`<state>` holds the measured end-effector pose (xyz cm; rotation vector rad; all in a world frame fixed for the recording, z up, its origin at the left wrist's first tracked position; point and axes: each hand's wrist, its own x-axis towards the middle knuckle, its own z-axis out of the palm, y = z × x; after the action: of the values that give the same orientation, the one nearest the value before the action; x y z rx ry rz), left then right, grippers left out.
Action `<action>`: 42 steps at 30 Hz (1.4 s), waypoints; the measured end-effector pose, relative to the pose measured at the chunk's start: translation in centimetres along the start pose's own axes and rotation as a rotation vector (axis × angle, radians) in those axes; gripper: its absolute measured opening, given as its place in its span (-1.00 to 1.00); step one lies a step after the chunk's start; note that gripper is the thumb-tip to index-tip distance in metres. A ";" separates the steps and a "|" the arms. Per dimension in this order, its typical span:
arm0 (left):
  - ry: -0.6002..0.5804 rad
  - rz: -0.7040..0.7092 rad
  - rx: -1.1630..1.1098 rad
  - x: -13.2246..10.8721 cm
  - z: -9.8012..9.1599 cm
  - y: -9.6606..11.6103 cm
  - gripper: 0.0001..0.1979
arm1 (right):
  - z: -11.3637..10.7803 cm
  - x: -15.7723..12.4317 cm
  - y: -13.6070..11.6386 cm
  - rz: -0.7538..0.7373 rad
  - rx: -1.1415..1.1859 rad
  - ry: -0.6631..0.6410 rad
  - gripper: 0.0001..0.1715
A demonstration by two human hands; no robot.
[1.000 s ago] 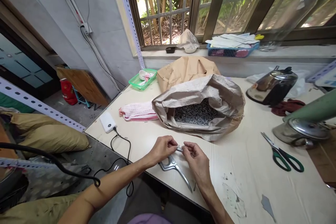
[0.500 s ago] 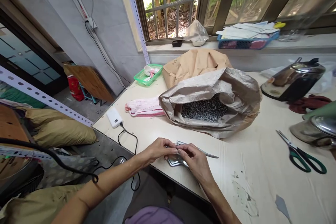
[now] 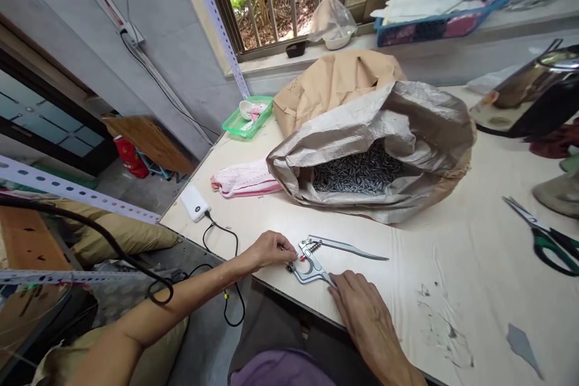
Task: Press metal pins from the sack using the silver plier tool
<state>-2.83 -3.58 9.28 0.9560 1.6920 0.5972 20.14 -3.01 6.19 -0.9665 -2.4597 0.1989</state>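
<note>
Silver snap pliers (image 3: 316, 258) lie on the pale table (image 3: 474, 241) near its front edge, handles spread apart. My left hand (image 3: 270, 249) pinches something small at the pliers' jaw; I cannot make out what. My right hand (image 3: 362, 310) rests over the lower handle, fingers curled on it. Behind them an open grey paper sack (image 3: 375, 151) holds several small dark metal parts (image 3: 359, 170).
A pink cloth (image 3: 244, 179), a white power bank (image 3: 194, 203) with a black cable, a green basket (image 3: 248, 117), a brown paper bag (image 3: 335, 78), a steel kettle (image 3: 534, 96) and green-handled scissors (image 3: 543, 236) are on the table. A blue tray (image 3: 434, 18) sits on the window sill.
The pliers were held up between both hands; now they lie on the table with handles apart. My right hand has dropped to the lower handle. The view has shifted closer and rightward.
</note>
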 end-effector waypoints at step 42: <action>-0.068 -0.118 0.152 -3.9 2.5 -2.5 -0.81 | 0.5 -0.4 -0.3 -0.081 -0.013 0.057 -0.69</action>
<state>-0.72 -8.39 8.70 0.9652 1.7379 0.3585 20.01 -3.52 5.68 -0.8636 -2.4454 0.1261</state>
